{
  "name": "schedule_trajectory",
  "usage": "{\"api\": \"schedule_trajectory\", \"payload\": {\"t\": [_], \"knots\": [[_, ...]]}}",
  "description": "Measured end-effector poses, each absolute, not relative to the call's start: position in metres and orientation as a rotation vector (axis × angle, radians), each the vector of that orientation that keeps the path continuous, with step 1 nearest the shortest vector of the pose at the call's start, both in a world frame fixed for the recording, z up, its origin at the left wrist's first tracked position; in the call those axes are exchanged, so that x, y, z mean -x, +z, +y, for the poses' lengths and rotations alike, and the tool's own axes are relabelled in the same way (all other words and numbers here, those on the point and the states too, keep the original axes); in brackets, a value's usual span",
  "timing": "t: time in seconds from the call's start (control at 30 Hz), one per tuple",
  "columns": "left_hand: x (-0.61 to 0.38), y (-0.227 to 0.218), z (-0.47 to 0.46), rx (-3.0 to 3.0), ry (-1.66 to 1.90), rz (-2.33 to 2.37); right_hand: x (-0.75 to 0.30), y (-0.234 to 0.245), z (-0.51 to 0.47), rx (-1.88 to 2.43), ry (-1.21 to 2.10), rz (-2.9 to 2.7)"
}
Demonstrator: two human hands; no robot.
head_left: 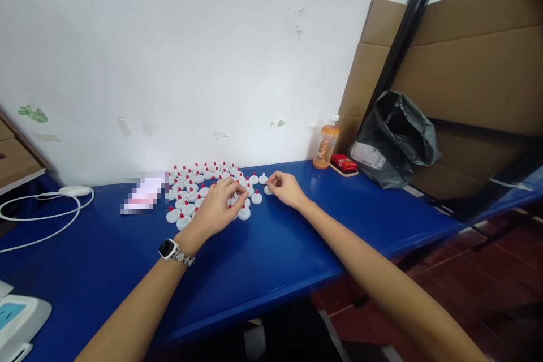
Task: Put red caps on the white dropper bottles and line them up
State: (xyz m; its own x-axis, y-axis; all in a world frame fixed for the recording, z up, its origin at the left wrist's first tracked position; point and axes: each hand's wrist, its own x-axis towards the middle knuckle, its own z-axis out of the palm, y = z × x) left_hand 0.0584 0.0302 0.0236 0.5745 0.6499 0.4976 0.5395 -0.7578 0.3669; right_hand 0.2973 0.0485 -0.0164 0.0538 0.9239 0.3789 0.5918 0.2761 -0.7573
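Many white round nozzle caps (244, 213) with small red tips stand in a cluster on the blue table, against the wall. My left hand (218, 203) is over the right part of the cluster, its thumb and fingers drawn together; whatever is between them is too small to make out. To the right, my right hand (288, 188) pinches the top of a white nozzle cap (267, 190), mostly hidden by the fingers. Just behind it stands a bare white nozzle cap (263, 179) showing no red tip. A red-tipped cap (257, 198) sits between my hands.
An orange drink bottle (326, 144), a red packet (344, 162) on a phone-like object and a grey plastic bag (392, 141) stand at the right. A white cable (78, 203) lies left. A white device (23, 322) is at the near left. Cardboard (479, 62) leans at the right.
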Motion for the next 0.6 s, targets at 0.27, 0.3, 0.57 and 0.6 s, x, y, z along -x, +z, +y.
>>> {"api": "schedule_trajectory", "payload": {"t": [0.27, 0.3, 0.57, 0.6], "knots": [[-0.049, 0.028, 0.030, -2.642, 1.081, 0.950, -0.238, 0.015, 0.023, 0.818, 0.878, -1.475], [-0.043, 0.029, 0.032, -2.645, 1.063, 0.950, -0.231, 0.020, 0.025, 0.795, 0.897, -1.503], [0.036, 0.017, 0.049, -2.484, 1.082, 1.250, -0.191, 0.036, 0.097, 1.103, 0.488, -1.864], [0.040, 0.013, 0.048, -2.474, 1.052, 1.273, -0.187, 0.038, 0.107, 1.191, 0.412, -1.987]]}}
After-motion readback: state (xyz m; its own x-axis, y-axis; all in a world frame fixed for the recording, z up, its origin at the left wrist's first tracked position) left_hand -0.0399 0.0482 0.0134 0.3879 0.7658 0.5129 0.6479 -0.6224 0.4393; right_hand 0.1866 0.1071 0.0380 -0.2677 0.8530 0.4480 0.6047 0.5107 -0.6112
